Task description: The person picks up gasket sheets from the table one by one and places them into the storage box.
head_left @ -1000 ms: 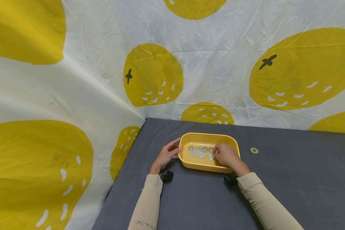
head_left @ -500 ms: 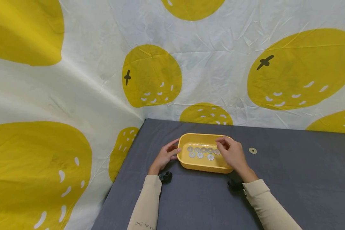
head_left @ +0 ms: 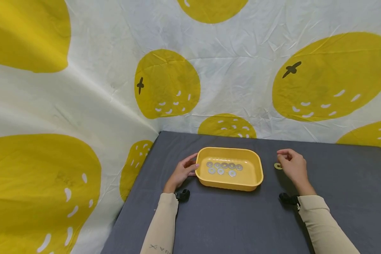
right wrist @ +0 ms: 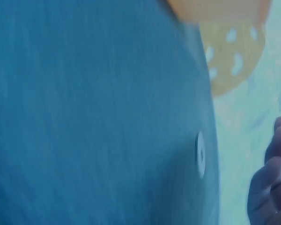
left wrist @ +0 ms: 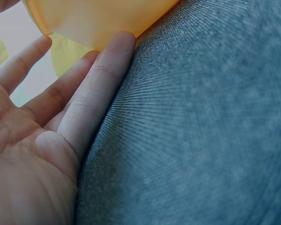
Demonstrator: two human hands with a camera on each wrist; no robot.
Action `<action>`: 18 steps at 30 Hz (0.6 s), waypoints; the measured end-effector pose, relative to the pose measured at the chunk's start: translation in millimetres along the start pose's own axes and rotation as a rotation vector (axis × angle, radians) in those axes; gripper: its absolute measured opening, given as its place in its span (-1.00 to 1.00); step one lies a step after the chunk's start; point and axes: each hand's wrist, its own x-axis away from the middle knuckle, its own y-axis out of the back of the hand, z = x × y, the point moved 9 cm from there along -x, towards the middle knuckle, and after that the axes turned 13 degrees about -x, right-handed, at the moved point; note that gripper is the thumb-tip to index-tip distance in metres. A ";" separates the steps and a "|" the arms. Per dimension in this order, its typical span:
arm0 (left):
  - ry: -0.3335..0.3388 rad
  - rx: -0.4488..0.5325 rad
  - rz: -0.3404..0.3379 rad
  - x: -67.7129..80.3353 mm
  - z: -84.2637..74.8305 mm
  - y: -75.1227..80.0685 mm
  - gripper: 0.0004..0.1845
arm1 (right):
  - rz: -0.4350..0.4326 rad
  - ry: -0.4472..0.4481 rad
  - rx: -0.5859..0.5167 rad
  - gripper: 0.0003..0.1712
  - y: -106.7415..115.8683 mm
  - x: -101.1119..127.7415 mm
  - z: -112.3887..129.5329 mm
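A yellow plastic tray (head_left: 258,173) sits on the grey table with several metal washers (head_left: 224,168) in two rows inside it. My left hand (head_left: 183,171) rests against the tray's left end with straight fingers (left wrist: 96,93), the tray's edge (left wrist: 98,21) above them. One loose washer (head_left: 277,166) lies on the cloth to the right of the tray. My right hand (head_left: 292,165) hovers just over that washer, fingers loosely curled and holding nothing. The right wrist view shows the washer (right wrist: 200,153) blurred, with fingertips (right wrist: 271,164) at the frame's right.
The grey cloth table (head_left: 228,218) runs to a left edge and a far edge, both backed by a white sheet with yellow fruit prints (head_left: 166,83). Bare grey cloth lies in front of and to the right of the tray.
My right hand left the tray, where it set down a washer, and swung right to the loose washer on the cloth. The left hand stayed at the tray's end.
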 end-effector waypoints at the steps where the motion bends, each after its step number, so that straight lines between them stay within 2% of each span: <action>1: 0.001 -0.002 0.000 0.1 0.0 0.4 -0.38 | 0.022 -0.015 0.013 -0.65 1.8 -2.4 -6.7; 10: 0.011 0.005 0.003 0.3 4.0 0.1 -0.37 | 0.324 -0.189 0.137 -0.53 -4.0 -0.6 -35.2; 18: -0.008 0.008 0.007 0.5 0.8 -0.1 -0.37 | 0.379 -0.262 0.193 -0.43 -4.1 -2.7 -39.3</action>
